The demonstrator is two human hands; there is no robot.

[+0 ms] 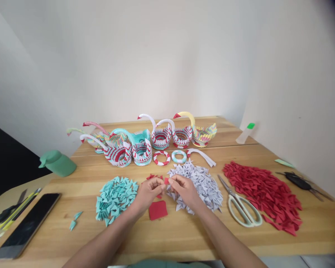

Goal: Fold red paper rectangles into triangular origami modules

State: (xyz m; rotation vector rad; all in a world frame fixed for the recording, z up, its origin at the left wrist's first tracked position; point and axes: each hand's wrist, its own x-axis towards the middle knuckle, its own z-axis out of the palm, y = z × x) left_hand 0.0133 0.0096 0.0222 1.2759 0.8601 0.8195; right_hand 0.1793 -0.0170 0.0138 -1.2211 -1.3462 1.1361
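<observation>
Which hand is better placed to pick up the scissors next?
Probably the right hand: the scissors lie on its side, and the left hand could keep the small red piece both are pinching.

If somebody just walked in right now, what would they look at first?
Probably the row of paper swans across the back of the table, with their long curvy necks. Next, the big heap of red folded pieces on the right, bright against the wood. Then the two hands, left and right, meeting in the middle with a tiny red paper between their fingers.
</observation>
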